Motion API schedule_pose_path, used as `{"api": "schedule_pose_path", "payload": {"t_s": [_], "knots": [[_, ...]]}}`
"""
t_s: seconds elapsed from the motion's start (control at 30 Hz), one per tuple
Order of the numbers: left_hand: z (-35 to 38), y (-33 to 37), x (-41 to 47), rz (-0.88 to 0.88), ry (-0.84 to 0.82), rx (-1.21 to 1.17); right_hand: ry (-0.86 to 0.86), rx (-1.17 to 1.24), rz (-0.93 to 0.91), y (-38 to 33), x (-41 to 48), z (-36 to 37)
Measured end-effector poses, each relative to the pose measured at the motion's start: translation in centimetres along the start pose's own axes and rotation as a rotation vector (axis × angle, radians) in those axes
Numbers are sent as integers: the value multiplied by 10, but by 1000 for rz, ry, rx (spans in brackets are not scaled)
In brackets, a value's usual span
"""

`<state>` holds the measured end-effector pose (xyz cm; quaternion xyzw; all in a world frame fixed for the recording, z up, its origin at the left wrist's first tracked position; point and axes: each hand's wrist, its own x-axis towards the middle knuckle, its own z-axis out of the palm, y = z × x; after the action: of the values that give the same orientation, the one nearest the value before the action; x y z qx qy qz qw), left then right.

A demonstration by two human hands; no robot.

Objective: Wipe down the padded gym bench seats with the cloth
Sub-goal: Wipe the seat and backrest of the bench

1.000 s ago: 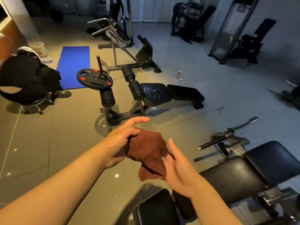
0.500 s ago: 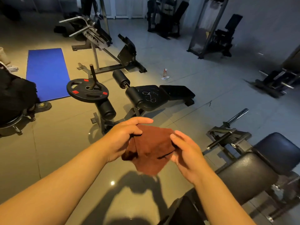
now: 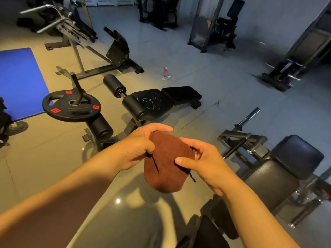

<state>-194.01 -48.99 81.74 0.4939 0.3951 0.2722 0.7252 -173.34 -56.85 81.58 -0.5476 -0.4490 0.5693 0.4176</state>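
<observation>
Open floor (image 3: 223, 104) ahead of scratched bench (image 3: 152, 104); weight plate (image 3: 71, 107) blocks left approach.

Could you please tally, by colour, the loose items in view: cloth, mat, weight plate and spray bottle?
Brown: 1, the brown suede-like cloth
Blue: 1, the blue floor mat
Black: 1, the round black weight plate
Pinkish: 1, the small spray bottle
Total: 4
</observation>
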Motion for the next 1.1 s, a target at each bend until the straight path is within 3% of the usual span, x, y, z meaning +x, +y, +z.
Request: {"api": "schedule_pose_path", "payload": {"t_s": [0.17,0.37,0.5,0.57,0.73,0.83,0.9,1.03,1.1], "knots": [[5,17,76,-28,-57,137,171,-619,-96,-2,55,-38],[-6,38,175,64,-7,660,264,-899,44,-20,140,-107],[-10,55,231,92,15,854,180,-1047,-157,-33,189,-143],[-13,63,254,89,102,1003,192,-1045,-102,-39,218,-155],[-30,72,313,12,253,729,225,-886,-10,-42,310,-162],[-42,85,350,-51,243,519,181,-358,187,-55,357,-155],[-50,97,374,-77,127,443,90,-56,247,-67,386,-152],[-69,125,418,-189,-135,164,9,-195,194,-82,445,-162],[-79,136,441,-169,-160,148,46,-279,170,-89,471,-170]]}}
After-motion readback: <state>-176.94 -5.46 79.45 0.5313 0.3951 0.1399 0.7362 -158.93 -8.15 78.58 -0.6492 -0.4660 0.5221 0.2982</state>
